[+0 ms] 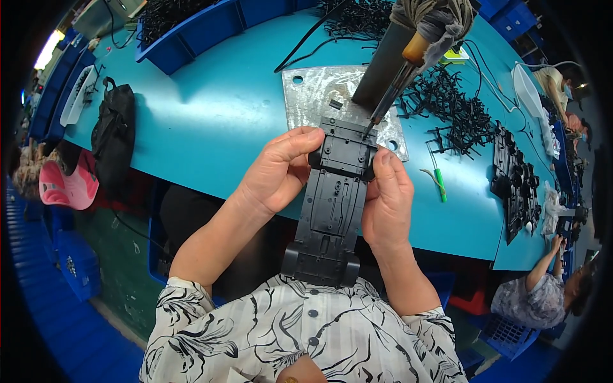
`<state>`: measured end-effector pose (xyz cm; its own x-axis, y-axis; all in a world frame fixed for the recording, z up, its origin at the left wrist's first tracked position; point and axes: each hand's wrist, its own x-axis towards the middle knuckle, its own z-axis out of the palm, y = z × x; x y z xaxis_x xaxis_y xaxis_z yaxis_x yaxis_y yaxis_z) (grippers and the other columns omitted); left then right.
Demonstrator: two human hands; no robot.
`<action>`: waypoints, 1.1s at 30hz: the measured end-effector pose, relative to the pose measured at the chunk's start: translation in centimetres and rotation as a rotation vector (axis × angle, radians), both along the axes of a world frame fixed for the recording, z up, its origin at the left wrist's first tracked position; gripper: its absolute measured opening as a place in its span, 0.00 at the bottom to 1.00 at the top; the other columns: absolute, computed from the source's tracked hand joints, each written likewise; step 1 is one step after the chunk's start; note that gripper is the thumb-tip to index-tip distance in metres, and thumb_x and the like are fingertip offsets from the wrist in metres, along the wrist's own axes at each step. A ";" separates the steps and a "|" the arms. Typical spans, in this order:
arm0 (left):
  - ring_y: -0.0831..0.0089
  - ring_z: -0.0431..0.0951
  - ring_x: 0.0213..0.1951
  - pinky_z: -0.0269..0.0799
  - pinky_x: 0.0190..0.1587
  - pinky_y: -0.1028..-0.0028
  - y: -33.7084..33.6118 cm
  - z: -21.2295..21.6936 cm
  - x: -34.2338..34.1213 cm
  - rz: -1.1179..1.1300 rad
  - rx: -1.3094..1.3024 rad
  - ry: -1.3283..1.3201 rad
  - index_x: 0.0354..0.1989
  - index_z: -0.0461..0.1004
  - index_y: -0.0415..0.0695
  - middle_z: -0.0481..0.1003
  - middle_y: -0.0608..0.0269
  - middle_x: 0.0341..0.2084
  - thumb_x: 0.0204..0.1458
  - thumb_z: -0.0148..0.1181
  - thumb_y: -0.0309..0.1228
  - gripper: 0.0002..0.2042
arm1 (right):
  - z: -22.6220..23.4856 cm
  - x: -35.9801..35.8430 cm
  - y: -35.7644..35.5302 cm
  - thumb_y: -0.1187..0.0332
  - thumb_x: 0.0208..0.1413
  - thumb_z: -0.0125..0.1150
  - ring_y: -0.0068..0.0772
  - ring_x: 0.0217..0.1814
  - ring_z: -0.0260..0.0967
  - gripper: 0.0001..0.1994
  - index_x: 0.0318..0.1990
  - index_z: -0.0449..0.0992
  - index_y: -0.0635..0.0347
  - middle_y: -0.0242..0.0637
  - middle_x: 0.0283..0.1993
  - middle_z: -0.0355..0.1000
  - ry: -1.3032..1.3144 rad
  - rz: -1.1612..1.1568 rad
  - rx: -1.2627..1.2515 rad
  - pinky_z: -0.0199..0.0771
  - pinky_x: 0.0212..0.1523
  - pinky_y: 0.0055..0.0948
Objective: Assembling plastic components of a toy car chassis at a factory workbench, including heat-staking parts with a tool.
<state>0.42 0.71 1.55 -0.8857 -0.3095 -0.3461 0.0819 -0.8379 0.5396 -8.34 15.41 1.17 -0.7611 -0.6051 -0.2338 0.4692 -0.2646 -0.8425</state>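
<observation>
Between my two hands I hold a black plastic toy car chassis (pixel 329 204), its wheels on and its far end over a scuffed metal plate (pixel 313 96). My left hand (pixel 281 167) grips the far left wheel, thumb on top. On the far right wheel my right hand (pixel 391 191) is closed the same way. The tip of a soldering iron (pixel 397 83), mounted on an upright metal stand (pixel 377 70), comes down at the chassis's far right corner; I cannot tell whether it touches. A small dark piece (pixel 336 103) lies on the plate.
Loose black plastic parts (pixel 456 115) are heaped to the right, beside a green-handled tool (pixel 440 182). More black chassis (pixel 511 179) stand farther right. A blue bin (pixel 211 35) is at the back left; a black bag (pixel 115 127) hangs over the left edge. A co-worker (pixel 536 287) sits at right.
</observation>
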 end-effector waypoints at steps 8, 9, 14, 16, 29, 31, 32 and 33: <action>0.75 0.75 0.40 0.69 0.47 0.74 -0.1 -0.1 -0.1 -0.010 0.016 -0.004 0.41 0.71 0.40 0.75 0.63 0.37 0.55 0.57 0.31 0.09 | 0.0 0.0 0.1 0.62 0.64 0.49 0.24 0.45 0.70 0.12 0.45 0.70 0.62 0.35 0.44 0.71 0.008 -0.019 -0.009 0.73 0.45 0.26; 0.76 0.75 0.40 0.69 0.47 0.74 -0.1 -0.2 -0.1 -0.013 0.027 -0.007 0.41 0.71 0.40 0.75 0.63 0.37 0.55 0.57 0.31 0.09 | 0.1 0.0 0.0 0.62 0.64 0.49 0.24 0.45 0.70 0.12 0.44 0.70 0.62 0.35 0.44 0.71 0.011 -0.018 -0.003 0.73 0.45 0.26; 0.76 0.75 0.41 0.69 0.48 0.73 -0.1 -0.1 -0.2 -0.008 0.034 -0.008 0.39 0.72 0.40 0.75 0.64 0.37 0.55 0.57 0.31 0.08 | 0.1 0.0 0.1 0.62 0.63 0.50 0.23 0.44 0.70 0.12 0.44 0.70 0.62 0.33 0.43 0.71 0.015 -0.017 -0.002 0.73 0.44 0.26; 0.76 0.75 0.41 0.69 0.48 0.73 -0.1 0.0 -0.2 -0.003 0.033 0.003 0.39 0.72 0.40 0.75 0.64 0.37 0.55 0.57 0.31 0.08 | 0.3 0.1 0.0 0.61 0.63 0.50 0.23 0.43 0.70 0.12 0.44 0.70 0.62 0.33 0.43 0.72 0.012 -0.021 -0.006 0.73 0.44 0.25; 0.77 0.76 0.39 0.71 0.47 0.74 -0.3 -0.2 -0.2 -0.017 0.038 -0.011 0.38 0.72 0.40 0.77 0.64 0.36 0.55 0.57 0.31 0.08 | 0.5 0.1 -0.3 0.61 0.59 0.58 0.08 0.27 0.54 0.11 0.40 0.73 0.58 0.19 0.31 0.67 -0.010 -0.043 -0.018 0.54 0.28 0.11; 0.77 0.76 0.39 0.71 0.46 0.74 -0.3 -0.2 -0.2 -0.014 0.043 -0.013 0.38 0.73 0.41 0.77 0.64 0.36 0.55 0.57 0.31 0.08 | 0.5 0.1 -0.4 0.61 0.59 0.58 0.08 0.27 0.54 0.11 0.40 0.73 0.58 0.19 0.31 0.67 -0.009 -0.043 -0.015 0.54 0.28 0.11; 0.77 0.76 0.38 0.71 0.46 0.74 -0.2 0.0 -0.2 -0.009 0.041 -0.016 0.38 0.73 0.41 0.77 0.64 0.36 0.55 0.57 0.32 0.08 | 0.5 0.1 -0.3 0.61 0.59 0.58 0.08 0.27 0.54 0.11 0.40 0.73 0.58 0.19 0.31 0.67 -0.006 -0.044 -0.016 0.54 0.28 0.11; 0.77 0.76 0.38 0.71 0.46 0.74 -0.2 0.0 -0.3 -0.004 0.039 -0.019 0.38 0.73 0.41 0.77 0.64 0.36 0.55 0.57 0.32 0.08 | 0.5 0.1 -0.3 0.61 0.59 0.58 0.08 0.27 0.54 0.11 0.40 0.73 0.58 0.19 0.31 0.66 -0.002 -0.046 -0.016 0.54 0.28 0.11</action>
